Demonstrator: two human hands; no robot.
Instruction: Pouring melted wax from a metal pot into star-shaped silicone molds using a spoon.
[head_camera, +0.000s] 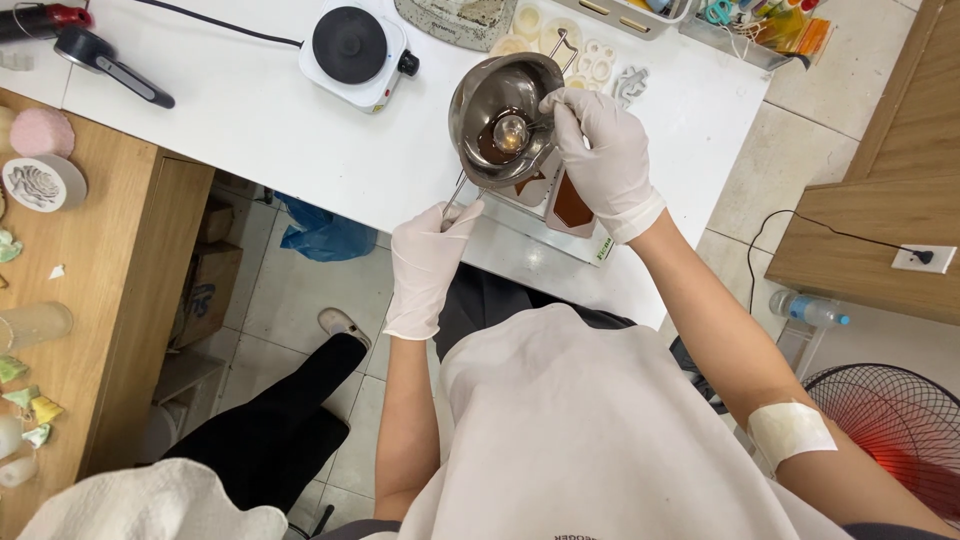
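My left hand (428, 255), in a white glove, grips the wire handle of a steel melting pot (490, 90) and tilts it over a tray of rectangular moulds (570, 205) filled with brown liquid. Brown liquid lies in the bottom of the pot. My right hand (605, 160), also gloved, holds a metal spoon (512, 130) with its bowl inside the pot. Both hands are above the near edge of the white table (250, 110).
A small white hot plate (355, 45) stands at the back of the table, white silicone moulds (590, 60) behind the pot. A wooden bench (90, 250) with soap pieces runs along the left. A fan (900, 430) stands on the floor at right.
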